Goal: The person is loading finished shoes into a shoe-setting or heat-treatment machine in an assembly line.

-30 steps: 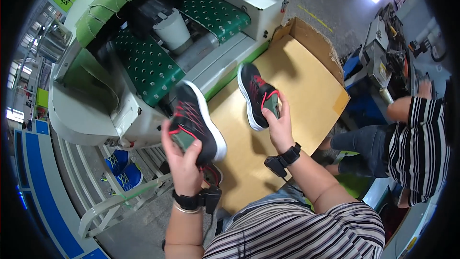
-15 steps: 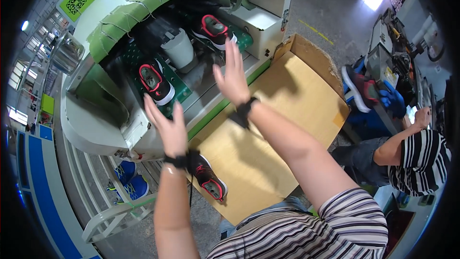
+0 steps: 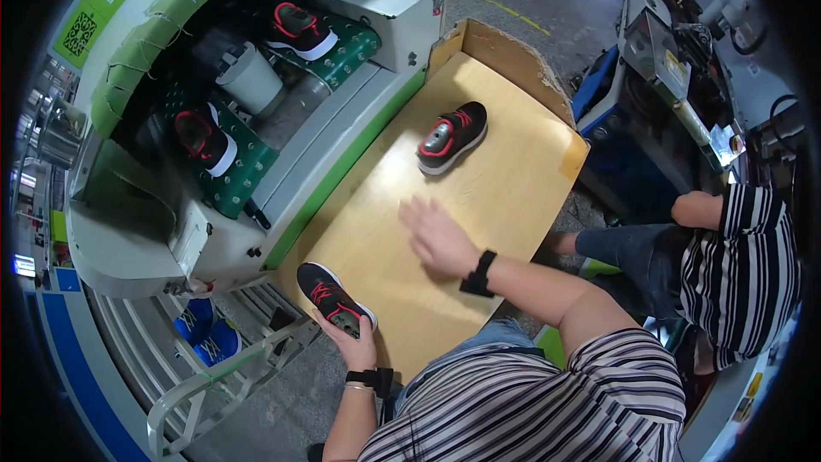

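Observation:
A black sneaker [image 3: 329,295] with red laces lies at the near left edge of the wooden board [image 3: 376,227]. My left hand [image 3: 349,344] grips its heel end, thumb on one side and fingers on the other. Above the middle of the board is my right hand [image 3: 440,244], slightly blurred, holding nothing, fingers stretched out. Beyond it, toward the far end, another black and red sneaker [image 3: 453,139] rests on the board. Two more such sneakers, a left one [image 3: 205,141] and a right one [image 3: 301,32], stand on green studded pads inside the machine.
The pale machine [image 3: 128,248] with a green-edged opening borders the board's left side. A cardboard flap [image 3: 513,51] rises at the far end. Blue shoes [image 3: 209,334] sit on a metal rack at lower left. A person [image 3: 735,265] in stripes sits at right beside equipment.
Both hands have drawn back from the machine; my left hand has taken hold of the near sneaker. A second sneaker now rests on the board, and one at the right-hand equipment is gone.

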`<state>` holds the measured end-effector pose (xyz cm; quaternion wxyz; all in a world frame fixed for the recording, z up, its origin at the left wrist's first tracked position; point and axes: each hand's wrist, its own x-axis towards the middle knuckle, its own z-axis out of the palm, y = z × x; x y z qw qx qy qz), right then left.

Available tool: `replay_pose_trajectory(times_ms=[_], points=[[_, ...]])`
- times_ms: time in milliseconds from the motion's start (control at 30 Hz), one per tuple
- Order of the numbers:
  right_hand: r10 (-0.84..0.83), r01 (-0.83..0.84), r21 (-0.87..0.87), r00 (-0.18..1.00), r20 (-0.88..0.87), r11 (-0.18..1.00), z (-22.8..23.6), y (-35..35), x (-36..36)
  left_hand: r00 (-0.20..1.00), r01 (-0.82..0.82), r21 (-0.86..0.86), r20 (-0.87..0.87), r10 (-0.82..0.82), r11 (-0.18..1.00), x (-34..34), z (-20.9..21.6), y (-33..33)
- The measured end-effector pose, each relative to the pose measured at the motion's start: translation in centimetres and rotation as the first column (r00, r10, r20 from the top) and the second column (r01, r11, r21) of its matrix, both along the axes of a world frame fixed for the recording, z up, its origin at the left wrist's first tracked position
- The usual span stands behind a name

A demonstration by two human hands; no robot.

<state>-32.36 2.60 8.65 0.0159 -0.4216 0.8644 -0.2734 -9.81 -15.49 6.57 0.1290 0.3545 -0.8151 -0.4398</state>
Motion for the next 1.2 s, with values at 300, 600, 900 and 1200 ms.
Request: replay_pose_trajectory(times_ms=[300,600,900,1200], points=[[-0.694,0.871,-0.304,0.491,0.526,0.386,-3.6,-1.4,-13.3,1.0,0.01,0.001,-0.015,-0.01,1.0,0.8,0.0,0.4],[-0.065,0.402,-0.242,0.616,0.785,0.883,-2.8,0.1,-5.8,0.981,-0.066,0.074,-0.176,0.078,0.995,0.1,-1.1,-0.3],[-0.005,0.273,-0.344,0.789,0.614,0.898,-2.3,0.2,5.5,0.815,-0.012,0.857,-0.29,0.502,0.516,-3.8,6.2,-0.9],[0.005,0.442,-0.698,0.843,0.538,0.564,11.8,-4.1,-6.1,0.767,0.062,0.106,-0.641,0.02,0.992,-11.4,19.1,-3.7]])
